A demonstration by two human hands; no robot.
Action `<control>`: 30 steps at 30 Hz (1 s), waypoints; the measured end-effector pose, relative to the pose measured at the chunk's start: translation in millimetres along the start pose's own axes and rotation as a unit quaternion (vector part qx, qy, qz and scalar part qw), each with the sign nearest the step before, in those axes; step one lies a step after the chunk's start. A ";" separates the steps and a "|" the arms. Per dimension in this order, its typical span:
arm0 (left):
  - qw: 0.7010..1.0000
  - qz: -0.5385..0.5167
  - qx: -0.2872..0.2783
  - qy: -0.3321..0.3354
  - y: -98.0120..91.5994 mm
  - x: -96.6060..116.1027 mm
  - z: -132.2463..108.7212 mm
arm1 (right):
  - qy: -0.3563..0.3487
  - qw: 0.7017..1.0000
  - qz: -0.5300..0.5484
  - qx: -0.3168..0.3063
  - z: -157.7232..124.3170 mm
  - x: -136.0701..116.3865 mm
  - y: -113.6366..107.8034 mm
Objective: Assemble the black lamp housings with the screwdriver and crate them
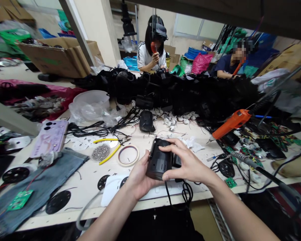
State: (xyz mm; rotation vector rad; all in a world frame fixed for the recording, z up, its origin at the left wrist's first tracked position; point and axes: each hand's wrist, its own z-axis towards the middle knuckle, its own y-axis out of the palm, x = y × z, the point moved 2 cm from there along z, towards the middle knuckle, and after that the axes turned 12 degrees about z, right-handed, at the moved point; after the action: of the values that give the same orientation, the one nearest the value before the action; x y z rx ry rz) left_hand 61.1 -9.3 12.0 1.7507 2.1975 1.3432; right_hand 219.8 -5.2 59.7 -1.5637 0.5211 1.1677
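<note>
A black plastic device housing (159, 162) with slots in its side is held between my two hands above the front of the workbench. My left hand (138, 179) cups it from the left and below. On its top and right side rest the curved fingers of my right hand (188, 164). A black cord (187, 194) hangs down below the housing, and a small black block partly shows behind my right fingers. Under my hands lies a white power strip (112, 194). Left of them are a roll of tape (127, 164), yellow-handled cutters (110, 156) and a pile of small screws (100, 152).
An orange power screwdriver (232, 124) hangs at the right above circuit boards and wires. Another black housing (146, 121) stands farther back, before a heap of black parts (190, 90). A phone (50, 138) lies left on the bench. Two people work opposite.
</note>
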 end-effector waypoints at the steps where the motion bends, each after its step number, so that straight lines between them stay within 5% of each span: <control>1: 1.000 -0.001 -0.001 0.002 -0.2 0.2 -0.1 | -0.002 1.000 0.001 0.000 0.0 0.1 0.1; 9: 1.000 0.022 0.003 0.016 1.5 0.3 -4.4 | 0.002 1.000 0.008 -0.021 -1.3 2.5 0.1; 22: 0.978 0.129 0.048 0.155 1.2 -13.7 -12.6 | -0.019 0.999 0.012 -0.023 -15.5 1.2 10.6; 26: 0.948 0.199 0.050 0.245 5.0 -8.1 -23.1 | -0.023 0.991 0.117 0.055 -25.7 0.5 4.1; 30: 0.931 0.249 0.003 0.267 9.4 -11.3 -33.3 | 0.046 0.941 0.322 0.099 -32.2 7.9 4.3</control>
State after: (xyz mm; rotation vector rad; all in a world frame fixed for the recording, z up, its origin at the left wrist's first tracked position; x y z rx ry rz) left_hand 55.8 -38.1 33.5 2.2662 2.0242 2.1454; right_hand 232.9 -34.2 49.3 -1.3077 1.2389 1.4689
